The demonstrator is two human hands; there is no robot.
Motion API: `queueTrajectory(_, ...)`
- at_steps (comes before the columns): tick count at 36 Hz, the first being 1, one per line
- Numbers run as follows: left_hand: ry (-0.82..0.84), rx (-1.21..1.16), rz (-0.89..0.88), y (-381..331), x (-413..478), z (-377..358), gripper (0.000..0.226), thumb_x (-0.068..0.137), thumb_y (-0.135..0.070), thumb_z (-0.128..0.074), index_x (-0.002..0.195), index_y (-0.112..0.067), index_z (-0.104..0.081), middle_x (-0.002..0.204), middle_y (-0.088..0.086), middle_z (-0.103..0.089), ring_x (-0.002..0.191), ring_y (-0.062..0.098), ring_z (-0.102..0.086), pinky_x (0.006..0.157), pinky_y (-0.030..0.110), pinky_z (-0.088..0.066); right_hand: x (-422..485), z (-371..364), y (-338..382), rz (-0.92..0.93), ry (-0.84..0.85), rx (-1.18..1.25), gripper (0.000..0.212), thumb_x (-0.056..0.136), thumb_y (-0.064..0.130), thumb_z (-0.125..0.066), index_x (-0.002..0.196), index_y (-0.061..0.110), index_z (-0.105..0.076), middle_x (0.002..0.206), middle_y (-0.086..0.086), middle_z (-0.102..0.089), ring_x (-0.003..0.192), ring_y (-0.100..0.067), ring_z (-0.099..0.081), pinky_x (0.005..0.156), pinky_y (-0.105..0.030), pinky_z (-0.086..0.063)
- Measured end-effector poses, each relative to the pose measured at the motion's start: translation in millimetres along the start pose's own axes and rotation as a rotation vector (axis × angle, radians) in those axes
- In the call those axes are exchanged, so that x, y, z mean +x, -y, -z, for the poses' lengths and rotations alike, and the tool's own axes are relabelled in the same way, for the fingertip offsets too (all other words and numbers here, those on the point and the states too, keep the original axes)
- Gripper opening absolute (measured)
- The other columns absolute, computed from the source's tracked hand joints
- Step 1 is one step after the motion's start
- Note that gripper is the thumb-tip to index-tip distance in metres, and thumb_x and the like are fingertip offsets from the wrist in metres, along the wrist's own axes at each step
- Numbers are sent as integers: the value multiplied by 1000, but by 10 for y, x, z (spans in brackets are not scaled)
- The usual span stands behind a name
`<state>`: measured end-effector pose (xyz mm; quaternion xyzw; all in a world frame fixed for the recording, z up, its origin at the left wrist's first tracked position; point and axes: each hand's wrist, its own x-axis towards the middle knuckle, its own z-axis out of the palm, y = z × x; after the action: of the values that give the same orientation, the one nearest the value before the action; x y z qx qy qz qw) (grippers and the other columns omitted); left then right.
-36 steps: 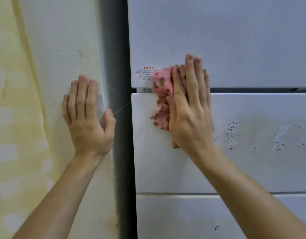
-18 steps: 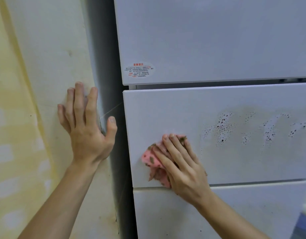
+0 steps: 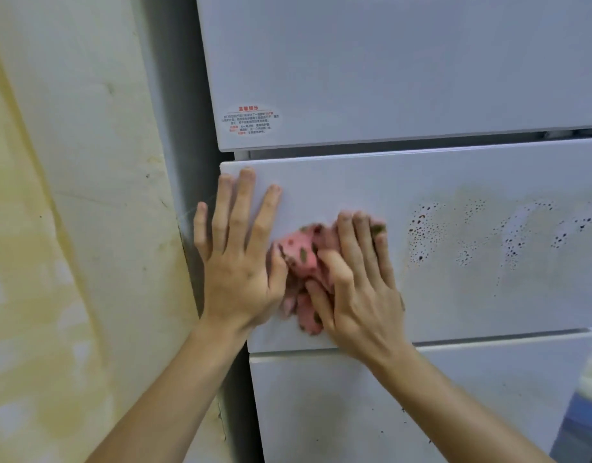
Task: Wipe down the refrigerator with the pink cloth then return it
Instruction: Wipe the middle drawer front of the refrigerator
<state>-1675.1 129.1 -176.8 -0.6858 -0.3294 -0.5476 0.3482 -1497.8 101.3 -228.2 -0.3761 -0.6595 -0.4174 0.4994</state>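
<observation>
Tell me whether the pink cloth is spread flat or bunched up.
Bunched up. The pink cloth is crumpled into lumpy folds under the right hand, which holds it against the refrigerator's middle drawer front.

A painted wall point(image 3: 87, 162) fills the left side of the view, pale cream across its upper and middle part. A broad yellowish stained band point(image 3: 24, 262) runs down its left side, blotched with lighter whitish patches lower down. A small dent or scuff point(image 3: 110, 89) marks the pale paint high up, and a dark speck point(image 3: 148, 175) sits further down, near the wall's right edge. That edge is rough and chipped, with flaking paint point(image 3: 221, 426) near the bottom. Just right of the wall runs a narrow grey shadowed strip point(image 3: 174, 78). In the bottom right corner shows a dark bluish surface point(image 3: 585, 419), too blurred to identify.
</observation>
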Motion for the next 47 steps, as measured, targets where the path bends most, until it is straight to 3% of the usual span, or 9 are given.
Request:
queueTrajectory(5,-33,6,22,-26,14,-7,60,99,-23,-49,158,-13,-43,169,15,-29,160,35,-21,129,57,-10,-472,75,-118,56,66,-62,49,109,34,-52,151,10,-43,174,-12,-12,160,-32,-21,131,-47,-16)
queueTrajectory(9,-45,3,32,-66,38,-5,60,98,-21,-50,156,-10,-44,168,16,-31,160,32,-21,129,57,-10,-366,154,-212,62,80,-93,53,108,20,-51,158,10,-40,173,-16,-15,159,-33,-22,130,-48,-19)
queueTrajectory(13,-63,-22,21,-153,81,-25,60,97,-20,-52,155,-7,-44,168,14,-31,160,30,-20,129,57,-11,79,233,-357,-23,-38,-112,50,104,2,-49,153,-1,-45,164,-23,-27,159,-35,-19,130,-51,-18)
queueTrajectory(17,-73,-38,15,-251,136,-44,61,96,-16,-54,155,-6,-42,168,15,-32,160,29,-19,129,55,-9,615,259,-427,-107,-168,-81,45,104,-7,-48,149,-11,-46,160,-26,-32,153,-41,-30,130,-50,-18)
queueTrajectory(21,-78,-55,-4,-314,156,-60,61,97,-16,-53,155,-5,-42,166,17,-35,158,32,-24,130,54,-12,646,259,-370,-160,-177,43,49,106,-3,-30,152,-5,-44,162,-26,-37,155,-38,-31,129,-50,-20)
queueTrajectory(26,-33,-44,-25,-333,117,-92,61,97,-16,-54,155,-3,-43,166,16,-35,158,33,-27,130,54,-14,0,187,-285,-78,-76,9,49,102,6,-49,151,6,-45,164,-18,-33,157,-33,-28,128,-50,-22)
queueTrajectory(33,-68,-29,-22,-349,126,-113,60,97,-15,-52,155,-3,-44,166,15,-35,158,32,-27,130,53,-15,-596,254,-393,28,83,-173,53,109,37,-48,159,25,-40,174,-8,-19,159,-27,-26,131,-45,-10)
queueTrajectory(38,-83,-3,-25,-343,113,-140,59,97,-17,-52,155,-4,-45,166,14,-36,158,31,-27,129,53,-17,-334,304,-485,18,54,-190,54,107,41,-52,158,26,-43,170,-9,-25,159,-27,-25,131,-46,-11)
queueTrajectory(47,-78,9,-11,-365,121,-146,62,97,-24,-54,154,-2,-44,165,18,-38,157,35,-28,129,55,-18,693,435,-653,-245,-141,-201,50,109,39,-50,155,20,-49,165,-23,-34,156,-44,-26,127,-62,-19)
